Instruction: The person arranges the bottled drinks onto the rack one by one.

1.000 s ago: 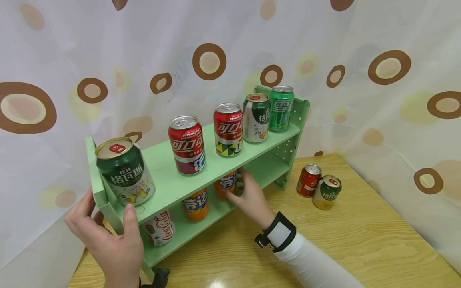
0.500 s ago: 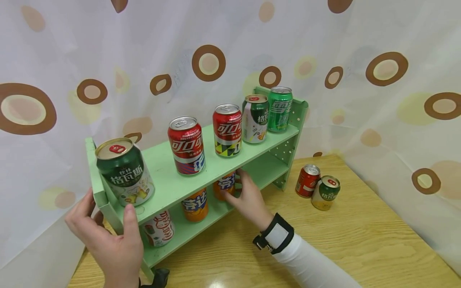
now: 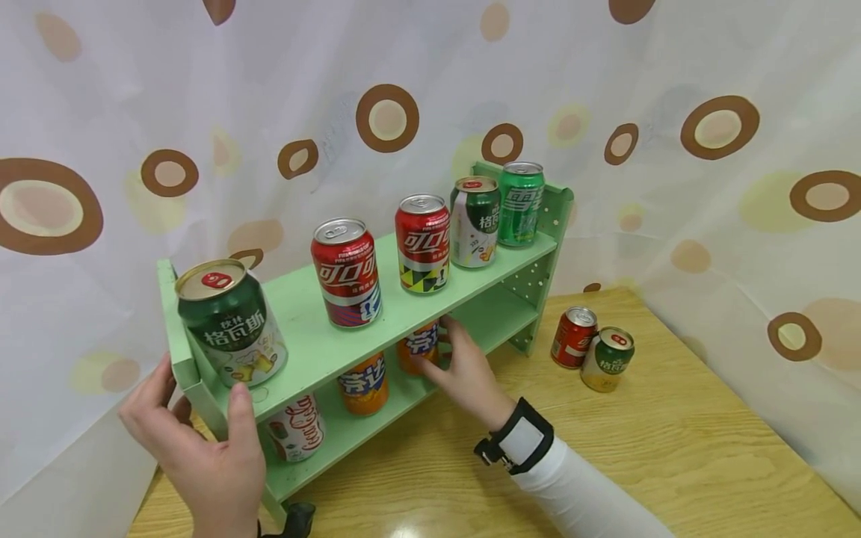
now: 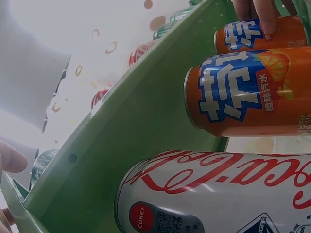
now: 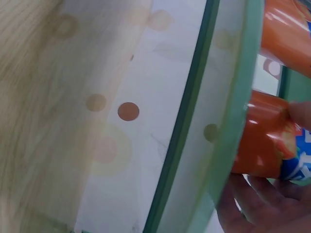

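Observation:
My right hand reaches under the top board and grips an orange soda can on the lower board of a green two-tier shelf. In the right wrist view, thumb and fingers stand on opposite sides of that can. My left hand holds the shelf's left end, thumb at the front edge and fingers behind the side panel. A green and white kvass can stands just above that thumb. On the lower board, a second orange soda can and a white Coca-Cola can stand to the left of the gripped can.
Farther along the top board stand two red cola cans, another kvass can and a green soda can. A red can and a green-gold can stand on the wooden table. A patterned curtain hangs behind.

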`<state>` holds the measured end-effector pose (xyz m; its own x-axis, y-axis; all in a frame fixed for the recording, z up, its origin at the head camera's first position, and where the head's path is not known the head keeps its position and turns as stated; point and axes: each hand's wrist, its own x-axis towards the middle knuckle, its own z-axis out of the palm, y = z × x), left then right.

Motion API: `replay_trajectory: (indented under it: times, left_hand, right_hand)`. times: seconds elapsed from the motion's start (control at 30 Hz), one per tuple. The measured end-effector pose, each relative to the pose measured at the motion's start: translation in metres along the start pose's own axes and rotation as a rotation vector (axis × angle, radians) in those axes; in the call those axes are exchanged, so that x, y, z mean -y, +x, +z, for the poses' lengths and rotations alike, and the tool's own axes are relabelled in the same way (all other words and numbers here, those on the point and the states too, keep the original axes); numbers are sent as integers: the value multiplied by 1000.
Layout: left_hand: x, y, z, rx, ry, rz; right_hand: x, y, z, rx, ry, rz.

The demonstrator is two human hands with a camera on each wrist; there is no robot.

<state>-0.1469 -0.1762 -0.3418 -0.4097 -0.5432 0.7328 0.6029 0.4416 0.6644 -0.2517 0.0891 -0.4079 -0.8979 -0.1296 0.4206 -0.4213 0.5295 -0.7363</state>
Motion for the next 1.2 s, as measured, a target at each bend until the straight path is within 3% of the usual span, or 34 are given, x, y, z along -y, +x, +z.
replay_trajectory:
  times: [0.17, 0.43, 0.7, 1.0, 1.2]
  left_hand:
    - [-1, -1, 0, -1, -3, -13]
    - [-1, -1, 0, -4, -5, -13]
    - [-2, -2, 0, -3, 0, -21]
    - [-3, -2, 0, -1, 8, -21]
    - [-2, -1, 0, -3, 5, -12]
  right_hand:
    - [-3, -3, -12, 31, -29, 8]
    - [-26, -10, -51, -52, -99, -18]
    - [-51, -25, -98, -157, -151, 94]
    - [-74, -39, -139, -365, -244, 161]
    - [-96, -50, -157, -387, -308, 233]
